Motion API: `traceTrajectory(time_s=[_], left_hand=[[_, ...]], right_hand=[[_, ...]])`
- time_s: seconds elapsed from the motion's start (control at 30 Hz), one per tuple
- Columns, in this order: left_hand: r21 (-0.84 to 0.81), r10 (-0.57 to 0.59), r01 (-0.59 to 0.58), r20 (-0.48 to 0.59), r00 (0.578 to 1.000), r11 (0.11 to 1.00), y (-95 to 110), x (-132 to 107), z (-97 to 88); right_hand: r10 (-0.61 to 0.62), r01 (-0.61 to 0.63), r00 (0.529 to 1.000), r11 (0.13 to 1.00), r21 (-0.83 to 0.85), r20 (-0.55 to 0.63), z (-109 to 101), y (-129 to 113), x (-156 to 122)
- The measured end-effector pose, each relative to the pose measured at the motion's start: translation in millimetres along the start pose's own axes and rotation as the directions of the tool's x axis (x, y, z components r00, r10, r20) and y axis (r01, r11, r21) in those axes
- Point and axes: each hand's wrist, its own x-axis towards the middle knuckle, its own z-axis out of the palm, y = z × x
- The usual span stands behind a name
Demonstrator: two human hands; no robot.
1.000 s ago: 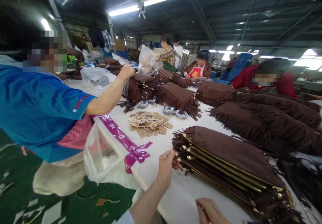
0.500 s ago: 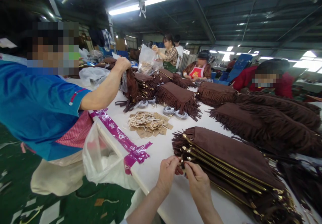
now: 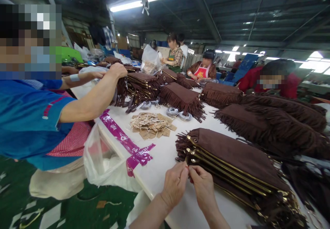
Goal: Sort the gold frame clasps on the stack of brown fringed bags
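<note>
A stack of brown fringed bags [image 3: 232, 150] with gold zippers lies on the white table, right in front of me. At the stack's near left corner, my left hand [image 3: 175, 181] and my right hand [image 3: 202, 184] meet, fingertips pinched close together. Both hands are closed beside the metal zipper ends. Whatever small piece sits between the fingertips is mostly covered by them and too small to name. Beyond my hands lies a heap of brown paper tags [image 3: 152, 125] with white strings.
More fringed bags [image 3: 180, 96] are piled across the table [image 3: 165, 153]. Purple tape [image 3: 121, 139] runs along its left edge, above a plastic bag [image 3: 103, 163]. A co-worker in a blue shirt [image 3: 33, 119] reaches over from the left; other people sit or stand farther back.
My hands stay at the bag corner, the left one turned with its back more upward and its fingers shifted slightly. The co-worker's arm at left has moved left, and a second arm now shows.
</note>
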Motion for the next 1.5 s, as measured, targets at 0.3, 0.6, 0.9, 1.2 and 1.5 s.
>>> traceTrajectory(time_s=[0.3, 0.6, 0.9, 1.2, 1.5], left_hand=[[-0.374, -0.4, 0.344, -0.081, 0.913, 0.861, 6.5, 5.9, 2.1], [-0.565, -0.57, 0.427, -0.096, 0.816, 0.706, -9.0, 14.0, 0.9], [-0.595, -0.59, 0.448, -0.055, 0.805, 0.667, -7.6, 10.1, 9.5], [-0.532, -0.595, 0.476, -0.066, 0.801, 0.7, -9.4, 4.3, 10.1], [-0.46, -0.583, 0.504, -0.038, 0.811, 0.731, -15.9, 8.9, 26.6]], right_hand=[[0.046, -0.046, 0.997, 0.999, 0.006, -0.067, 8.6, 5.1, -1.5], [0.097, -0.102, 0.994, 0.99, -0.1, -0.056, -18.5, 24.0, -13.5], [0.135, -0.143, 0.989, 0.974, -0.173, -0.056, -46.1, 43.9, -24.2], [0.105, -0.103, 0.994, 0.972, -0.21, -0.002, -44.5, 56.1, -24.5], [0.014, -0.006, 1.0, 0.965, -0.262, 0.028, -50.1, 62.0, -23.7]])
